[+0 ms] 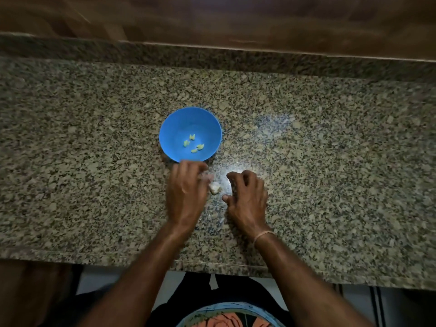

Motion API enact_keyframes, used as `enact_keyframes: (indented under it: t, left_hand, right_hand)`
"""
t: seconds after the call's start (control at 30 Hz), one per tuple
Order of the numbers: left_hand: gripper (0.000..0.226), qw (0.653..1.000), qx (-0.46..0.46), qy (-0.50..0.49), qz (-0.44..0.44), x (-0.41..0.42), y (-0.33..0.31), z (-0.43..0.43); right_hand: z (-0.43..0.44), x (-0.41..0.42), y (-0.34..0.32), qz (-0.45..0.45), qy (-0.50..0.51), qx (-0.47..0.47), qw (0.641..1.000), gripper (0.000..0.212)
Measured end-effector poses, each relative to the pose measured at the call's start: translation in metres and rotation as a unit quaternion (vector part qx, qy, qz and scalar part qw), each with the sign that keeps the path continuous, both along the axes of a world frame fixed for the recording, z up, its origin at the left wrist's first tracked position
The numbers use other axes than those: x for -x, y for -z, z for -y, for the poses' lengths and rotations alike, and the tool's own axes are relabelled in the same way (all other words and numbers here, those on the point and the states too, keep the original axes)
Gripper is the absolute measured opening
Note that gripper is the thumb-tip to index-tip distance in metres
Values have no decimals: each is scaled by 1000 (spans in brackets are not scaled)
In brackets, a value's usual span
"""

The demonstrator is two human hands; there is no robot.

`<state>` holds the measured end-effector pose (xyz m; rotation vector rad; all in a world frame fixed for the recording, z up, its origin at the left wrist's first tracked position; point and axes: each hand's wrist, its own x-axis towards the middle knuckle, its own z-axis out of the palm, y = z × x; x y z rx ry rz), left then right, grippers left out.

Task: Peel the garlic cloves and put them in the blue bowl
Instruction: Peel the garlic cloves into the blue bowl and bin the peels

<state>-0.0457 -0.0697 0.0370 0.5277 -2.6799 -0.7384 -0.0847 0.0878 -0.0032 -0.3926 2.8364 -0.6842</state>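
Note:
A blue bowl (179, 123) stands on the speckled granite counter (330, 161) and holds several small peeled garlic cloves (193, 143). Just below the bowl lies a whitish piece of garlic (215, 187) on the counter, between my two hands. My left hand (186, 194) is blurred, its fingers curled beside the garlic and touching or nearly touching it; something pale shows at its fingertips. My right hand (247, 197) rests to the right of the garlic with fingers bent and apart, holding nothing that I can see.
A wooden wall or panel (212, 20) runs along the counter's far edge. The counter's near edge (212, 264) lies just below my forearms. A thin band circles my right wrist (263, 236). A bright light patch falls on the granite right of the bowl.

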Motion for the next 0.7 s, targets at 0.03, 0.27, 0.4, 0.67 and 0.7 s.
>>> enact_keyframes:
  t: [0.03, 0.27, 0.4, 0.67, 0.7]
  left_hand:
    - [26, 999, -10, 44, 23, -10, 8, -11]
    - [31, 988, -129, 52, 68, -14, 37, -23]
    - [22, 844, -521, -112, 57, -11, 26, -26]
    - [45, 630, -765, -132, -12, -17, 5, -45]
    - [44, 631, -765, -129, -13, -17, 3, -47]
  right_hand:
    - [-1, 0, 1, -3, -2, 4, 1000, 57]
    - [-12, 8, 0, 18, -36, 54, 998, 56]
    - [-21, 16, -1, 84, -2, 173, 981, 47]
    - [-22, -1, -37, 169, 33, 429, 887, 25]
    - [-21, -3, -39, 162, 33, 435, 885, 24]
